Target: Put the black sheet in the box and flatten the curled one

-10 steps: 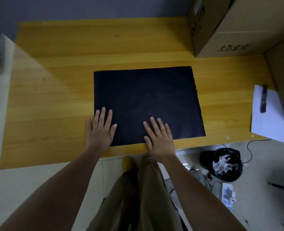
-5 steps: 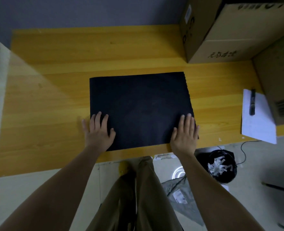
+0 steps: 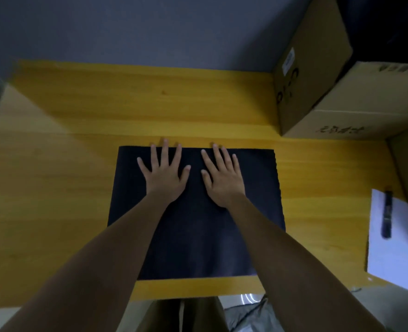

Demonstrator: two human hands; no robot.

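Sheet point(image 3: 195, 236) lay flat on the counter point(image 3: 54, 188), left of the box point(image 3: 337, 92). Left hand point(image 3: 165, 173) and right hand point(image 3: 222, 178) pressed palm-down beside each other near the sheet's far edge, fingers point(image 3: 165, 152) spread, gripping nothing.

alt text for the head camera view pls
Two open hands, left hand and right hand, press flat near the far edge of a black sheet on a yellow wooden table. Cardboard boxes stand far right.
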